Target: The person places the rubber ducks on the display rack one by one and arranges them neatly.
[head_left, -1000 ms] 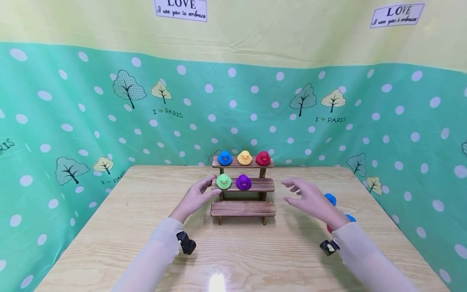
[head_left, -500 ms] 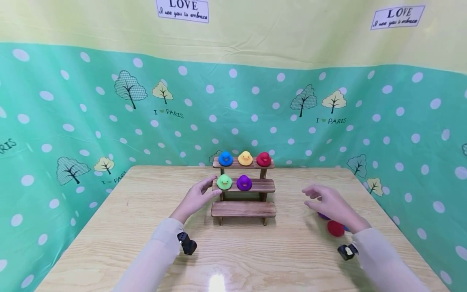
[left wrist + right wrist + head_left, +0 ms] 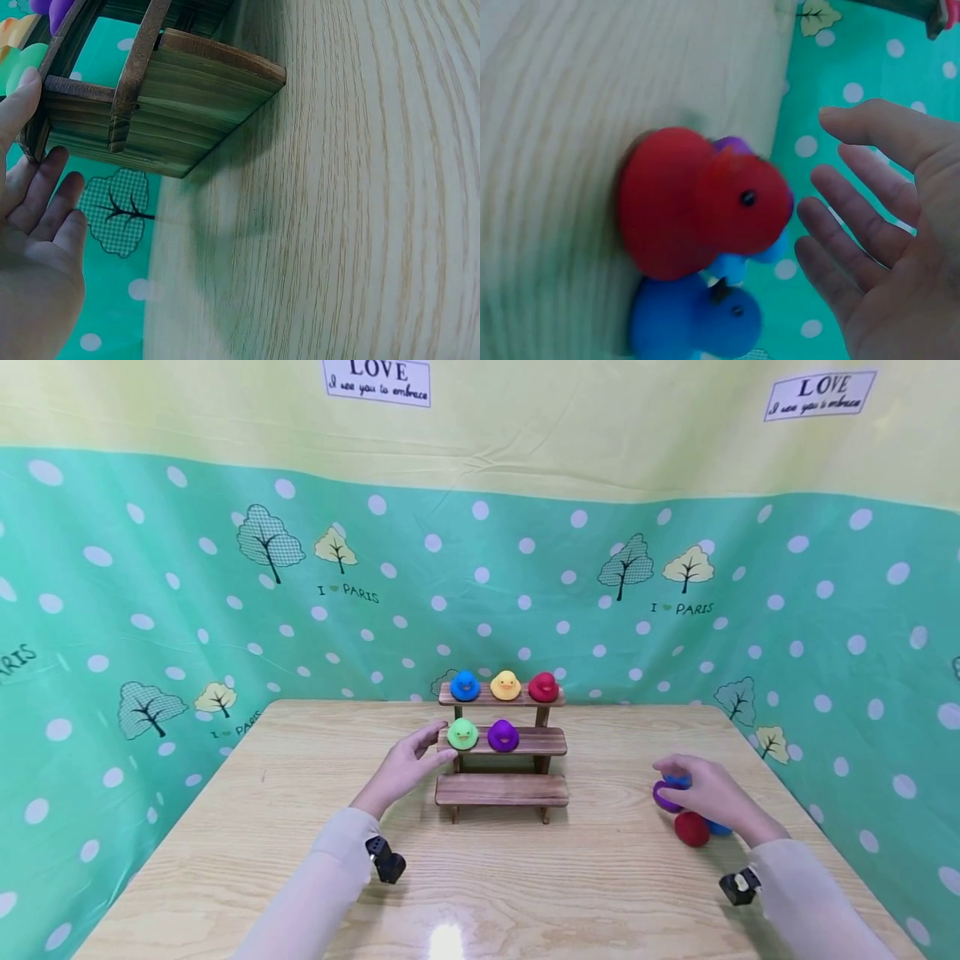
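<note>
A wooden three-tier stand (image 3: pixel 501 790) holds toy ducks. Its top shelf carries a blue duck (image 3: pixel 465 686), a yellow duck (image 3: pixel 506 686) and a red duck (image 3: pixel 543 687); on the middle one sit a green duck (image 3: pixel 462 734) and a purple duck (image 3: pixel 503 736). My left hand (image 3: pixel 402 772) is at the left end of that middle shelf, fingers loosely extended, thumb beside the green duck. Over a cluster of ducks on the right, my right hand (image 3: pixel 708 793) hovers with fingers spread. Below it lie another purple duck (image 3: pixel 666 797), a red duck (image 3: pixel 667 202) and blue ducks (image 3: pixel 682 319), partly hidden.
The light wooden table (image 3: pixel 322 877) supports the stand near its far edge. Behind and at both sides hangs a dotted green curtain (image 3: pixel 420 568). Small black cameras (image 3: pixel 386 860) are strapped to both wrists.
My right hand has moved right, away from the stand, to the duck cluster, uncovering more of it. My left hand stays at the middle shelf.
</note>
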The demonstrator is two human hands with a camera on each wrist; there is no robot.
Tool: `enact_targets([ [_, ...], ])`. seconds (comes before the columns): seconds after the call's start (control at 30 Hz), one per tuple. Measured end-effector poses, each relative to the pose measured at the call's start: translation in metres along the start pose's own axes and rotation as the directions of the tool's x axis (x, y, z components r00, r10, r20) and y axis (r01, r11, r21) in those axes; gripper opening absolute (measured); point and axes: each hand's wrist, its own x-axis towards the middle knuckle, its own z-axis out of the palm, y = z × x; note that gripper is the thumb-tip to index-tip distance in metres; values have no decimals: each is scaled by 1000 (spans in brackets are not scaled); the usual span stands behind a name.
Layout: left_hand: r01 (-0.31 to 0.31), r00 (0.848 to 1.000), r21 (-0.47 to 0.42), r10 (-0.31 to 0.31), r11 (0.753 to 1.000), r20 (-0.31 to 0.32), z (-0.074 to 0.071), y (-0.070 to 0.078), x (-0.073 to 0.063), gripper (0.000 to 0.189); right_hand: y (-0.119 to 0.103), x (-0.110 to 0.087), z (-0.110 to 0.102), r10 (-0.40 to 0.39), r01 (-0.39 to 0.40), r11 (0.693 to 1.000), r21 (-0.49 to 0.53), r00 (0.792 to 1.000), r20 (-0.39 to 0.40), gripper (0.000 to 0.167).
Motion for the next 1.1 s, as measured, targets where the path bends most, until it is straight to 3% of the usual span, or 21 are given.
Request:
enact_targets([
  [0.47, 8, 1000, 5, -8, 1000, 7, 0, -1, 2, 69, 19, -3, 7, 103, -102, 994, -27, 993, 54, 51],
  [0.73, 14, 1000, 10, -14, 1000, 22, -1, 37, -16, 64, 23, -1, 11, 125, -121, 991, -55, 990, 66, 54],
  [1.1, 10, 1000, 0, -10, 1000, 24, -1, 35, -16, 65, 23, 4, 14, 142, -137, 988, -77, 988, 65, 56],
])
